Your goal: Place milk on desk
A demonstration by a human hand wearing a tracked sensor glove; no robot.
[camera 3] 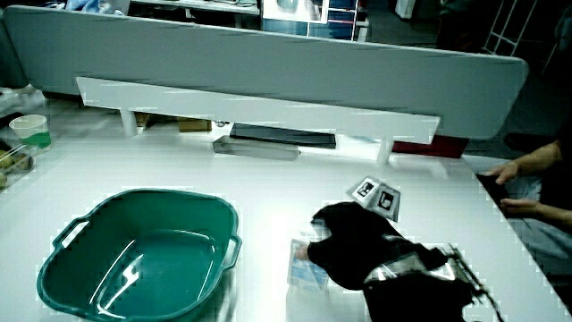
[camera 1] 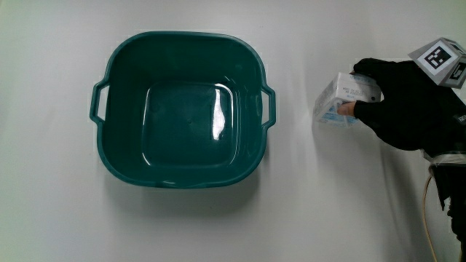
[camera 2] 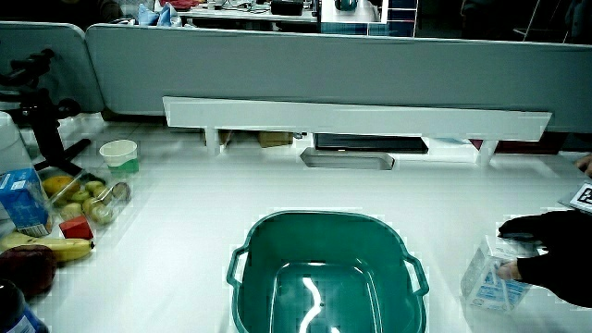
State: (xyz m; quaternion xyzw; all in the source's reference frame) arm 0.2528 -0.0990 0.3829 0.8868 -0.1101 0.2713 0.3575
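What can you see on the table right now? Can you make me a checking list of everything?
Surface: white table, bare around the basin.
Job's things: milk carton stands on the table beside the basin, apart from it, with the hand on it.
Basin: green basin with two handles, nothing inside it.
Clutter: in a side view, a blue box, a banana, a container of fruit and a white cup sit together near the table's edge.
Grippers: the hand grasps the milk carton, patterned cube on its back.
Cables: a thin cable runs near the forearm.
Surroundings: low grey partition with a white shelf along it.
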